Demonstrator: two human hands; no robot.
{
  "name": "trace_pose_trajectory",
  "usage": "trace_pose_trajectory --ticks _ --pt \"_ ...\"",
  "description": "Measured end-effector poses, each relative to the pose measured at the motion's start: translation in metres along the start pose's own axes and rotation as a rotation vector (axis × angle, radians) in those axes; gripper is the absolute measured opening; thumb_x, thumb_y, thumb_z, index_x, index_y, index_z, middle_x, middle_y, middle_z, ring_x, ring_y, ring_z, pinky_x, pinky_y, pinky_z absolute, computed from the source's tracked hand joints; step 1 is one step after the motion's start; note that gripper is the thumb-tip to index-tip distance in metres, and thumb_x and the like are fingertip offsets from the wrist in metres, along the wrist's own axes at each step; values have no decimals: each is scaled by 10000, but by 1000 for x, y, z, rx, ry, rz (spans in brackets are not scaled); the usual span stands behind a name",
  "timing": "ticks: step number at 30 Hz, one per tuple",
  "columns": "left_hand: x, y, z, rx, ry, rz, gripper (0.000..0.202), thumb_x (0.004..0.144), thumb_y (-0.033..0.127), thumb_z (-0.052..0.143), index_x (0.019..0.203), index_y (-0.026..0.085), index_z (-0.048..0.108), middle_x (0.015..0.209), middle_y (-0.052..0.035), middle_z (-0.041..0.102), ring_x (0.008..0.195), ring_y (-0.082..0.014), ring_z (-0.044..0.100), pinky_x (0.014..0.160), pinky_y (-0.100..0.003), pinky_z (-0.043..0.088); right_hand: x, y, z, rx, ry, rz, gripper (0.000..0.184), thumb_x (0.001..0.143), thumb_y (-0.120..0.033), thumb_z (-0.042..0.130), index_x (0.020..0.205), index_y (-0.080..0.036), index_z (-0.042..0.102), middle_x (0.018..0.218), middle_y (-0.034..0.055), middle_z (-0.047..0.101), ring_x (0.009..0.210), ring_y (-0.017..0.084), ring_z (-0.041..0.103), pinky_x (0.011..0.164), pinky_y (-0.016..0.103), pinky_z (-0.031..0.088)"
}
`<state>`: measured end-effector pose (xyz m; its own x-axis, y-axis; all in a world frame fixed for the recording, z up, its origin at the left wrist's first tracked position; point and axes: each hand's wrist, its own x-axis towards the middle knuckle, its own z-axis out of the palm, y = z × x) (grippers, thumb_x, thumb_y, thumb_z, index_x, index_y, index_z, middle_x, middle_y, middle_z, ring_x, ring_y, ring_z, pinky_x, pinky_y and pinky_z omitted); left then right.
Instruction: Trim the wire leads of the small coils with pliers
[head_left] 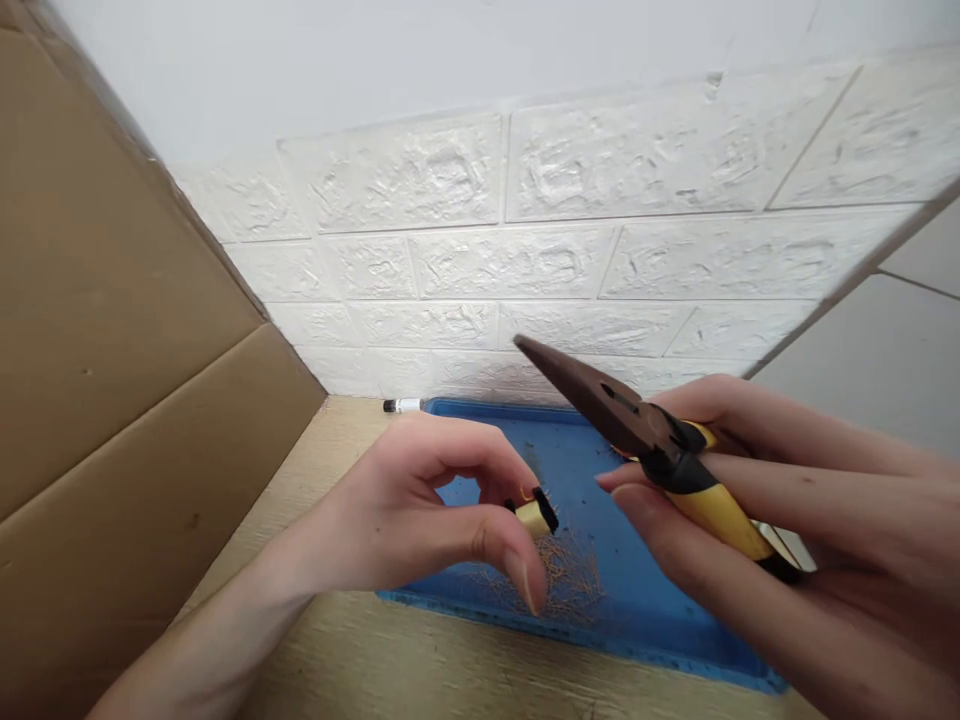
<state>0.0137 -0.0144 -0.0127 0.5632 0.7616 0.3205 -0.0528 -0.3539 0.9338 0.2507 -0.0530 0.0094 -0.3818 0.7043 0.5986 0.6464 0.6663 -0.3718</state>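
Note:
Between the thumb and fingers of my left hand (450, 520) is a small yellow-wrapped coil with black ends (534, 515); thin pins or wire ends stick out of it. My right hand (757, 520) is wrapped around the long-nose pliers (637, 420), which have dark brown jaws and yellow-and-black handles. The pliers' jaws look closed and point up and to the left, apart from the coil. Both hands are above a blue tray (637, 640). Under the coil, a loose heap of thin copper-coloured wire bits (562, 580) lies in the tray.
A small cylinder with a black cap and white label (403, 406) lies at the tray's far left corner. Cardboard (112, 300) stands along the left side. A white brick-pattern wall (465, 260) rises behind the wooden table (322, 650).

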Motion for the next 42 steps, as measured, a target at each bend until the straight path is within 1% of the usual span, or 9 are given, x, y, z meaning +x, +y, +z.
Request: trace_pose_trajectory --ticks 3,9,14,20,25,30,35,39,42 --pt "0 -4 1 40 -125 -11 353 850 452 857 739 135 749 658 -40 711 598 -139 602 539 -229 485 5 -12 5 163 -87 71 293 952 -266 645 663 -268 689 896 -6 720 665 106 664 472 232 477" --pt "-1 -11 5 53 -230 -20 289 840 363 878 698 140 760 640 -26 693 574 -117 544 508 -217 436 7 -18 11 371 -207 145 175 869 -283 789 701 -323 771 950 -52 724 774 85 703 629 173 588" --pt "-2 -12 4 131 -257 -63 308 823 396 883 694 150 751 644 -18 686 589 -132 561 505 -225 429 7 -18 13 442 -238 262 227 846 -145 746 652 -262 744 881 -56 693 722 44 664 582 118 539" --pt "1 -4 4 187 -264 58 191 865 223 855 751 152 720 705 17 735 613 -90 597 577 -172 459 9 -11 12 540 -309 382 300 919 -257 698 620 -233 693 912 -32 675 736 69 665 585 164 535" --pt "-1 -6 4 169 -289 125 166 927 264 796 799 166 757 785 -24 791 664 -121 671 633 -204 521 8 -5 13 599 -340 405 294 933 -296 704 647 -230 688 929 -28 667 753 75 649 598 172 521" --pt "-4 -6 2 -19 -210 -1 145 951 291 773 871 171 784 795 -44 806 692 -137 714 625 -195 548 8 -4 9 606 -280 400 240 916 -249 713 680 -279 738 943 -49 680 785 63 655 621 125 525" --pt "-2 -3 6 -162 -144 -95 310 907 467 799 813 173 769 765 -42 783 660 -125 689 576 -174 532 11 -5 8 604 -246 406 232 911 -291 717 683 -308 756 924 -51 669 717 55 644 560 116 526" --pt "-2 -5 9 -225 -110 -94 297 897 455 814 808 174 777 741 -35 761 651 -118 673 603 -175 561 10 -4 8 548 -161 367 93 850 -334 795 787 -396 826 1003 -46 697 847 95 705 614 128 566" --pt "-2 -6 9 -242 -78 -87 300 887 456 823 804 171 779 724 -28 745 642 -108 660 599 -163 562 8 -3 9 560 -122 328 206 848 -296 808 899 -494 832 1099 -84 721 986 98 719 739 125 589"
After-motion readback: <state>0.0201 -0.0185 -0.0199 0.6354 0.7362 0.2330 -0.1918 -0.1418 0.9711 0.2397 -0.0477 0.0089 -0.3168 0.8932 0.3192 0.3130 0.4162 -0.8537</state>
